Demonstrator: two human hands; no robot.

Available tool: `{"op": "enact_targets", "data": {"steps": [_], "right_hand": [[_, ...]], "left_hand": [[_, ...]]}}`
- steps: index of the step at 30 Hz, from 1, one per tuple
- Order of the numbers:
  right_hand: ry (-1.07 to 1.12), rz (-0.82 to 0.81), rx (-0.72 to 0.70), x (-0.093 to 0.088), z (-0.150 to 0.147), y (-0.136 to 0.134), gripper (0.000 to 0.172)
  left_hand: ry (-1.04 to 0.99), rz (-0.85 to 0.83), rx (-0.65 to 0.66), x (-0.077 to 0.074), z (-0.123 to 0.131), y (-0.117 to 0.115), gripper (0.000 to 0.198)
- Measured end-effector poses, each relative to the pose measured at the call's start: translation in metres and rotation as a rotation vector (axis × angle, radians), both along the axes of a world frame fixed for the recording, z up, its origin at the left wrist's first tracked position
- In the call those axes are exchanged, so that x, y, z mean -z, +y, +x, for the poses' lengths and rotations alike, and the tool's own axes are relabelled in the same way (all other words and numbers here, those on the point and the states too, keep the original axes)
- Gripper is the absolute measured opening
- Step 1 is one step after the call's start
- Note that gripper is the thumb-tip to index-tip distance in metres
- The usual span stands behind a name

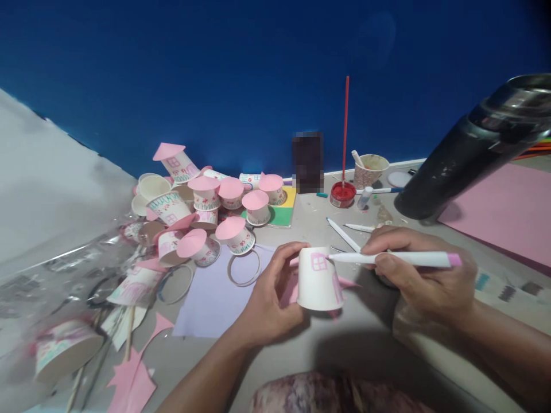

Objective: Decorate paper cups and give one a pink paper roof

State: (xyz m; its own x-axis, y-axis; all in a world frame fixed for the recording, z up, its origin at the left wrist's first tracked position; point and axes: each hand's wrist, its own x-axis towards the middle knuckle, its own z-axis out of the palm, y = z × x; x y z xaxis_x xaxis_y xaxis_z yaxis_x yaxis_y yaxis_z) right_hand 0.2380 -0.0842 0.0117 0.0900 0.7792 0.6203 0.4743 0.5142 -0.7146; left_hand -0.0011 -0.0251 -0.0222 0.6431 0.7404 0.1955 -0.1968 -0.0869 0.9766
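A white paper cup stands upside down in front of me, with a pink window drawn near its top and pink marks lower on its right side. My left hand is wrapped round the cup's left side. In my right hand is a white marker with a pink end cap, held level, its tip at the right edge of the drawn window. Pink paper shows behind the cup, partly hidden by it and my left hand.
Several decorated cups with pink cone roofs crowd the left, beside plastic wrap and pink scraps. Lilac paper bears a ring. Markers, a red pot, a patterned cup and a dark flask stand behind.
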Motion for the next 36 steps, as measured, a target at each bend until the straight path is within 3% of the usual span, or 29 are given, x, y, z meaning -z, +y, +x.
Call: {"op": "enact_targets", "data": {"steps": [13, 20, 25, 29, 36], "right_hand": [[0.012, -0.020, -0.103, -0.007, -0.003, 0.000, 0.011], [0.169, -0.065, 0.010, 0.008, 0.001, -0.002, 0.012], [0.253, -0.073, -0.017, 0.014, 0.000, 0.007, 0.021], [0.090, -0.121, 0.057, 0.017, 0.003, 0.017, 0.019], [-0.200, -0.023, 0.126, 0.035, 0.007, 0.035, 0.016]], "left_hand": [[-0.010, -0.081, -0.001, -0.003, -0.001, -0.001, 0.070], [-0.015, -0.061, -0.004, 0.002, -0.003, 0.001, 0.074], [-0.016, -0.098, -0.070, 0.003, -0.002, 0.002, 0.076], [-0.036, -0.172, -0.110, 0.004, -0.001, 0.004, 0.073], [-0.070, -0.335, -0.154, 0.004, 0.001, 0.008, 0.072]]}}
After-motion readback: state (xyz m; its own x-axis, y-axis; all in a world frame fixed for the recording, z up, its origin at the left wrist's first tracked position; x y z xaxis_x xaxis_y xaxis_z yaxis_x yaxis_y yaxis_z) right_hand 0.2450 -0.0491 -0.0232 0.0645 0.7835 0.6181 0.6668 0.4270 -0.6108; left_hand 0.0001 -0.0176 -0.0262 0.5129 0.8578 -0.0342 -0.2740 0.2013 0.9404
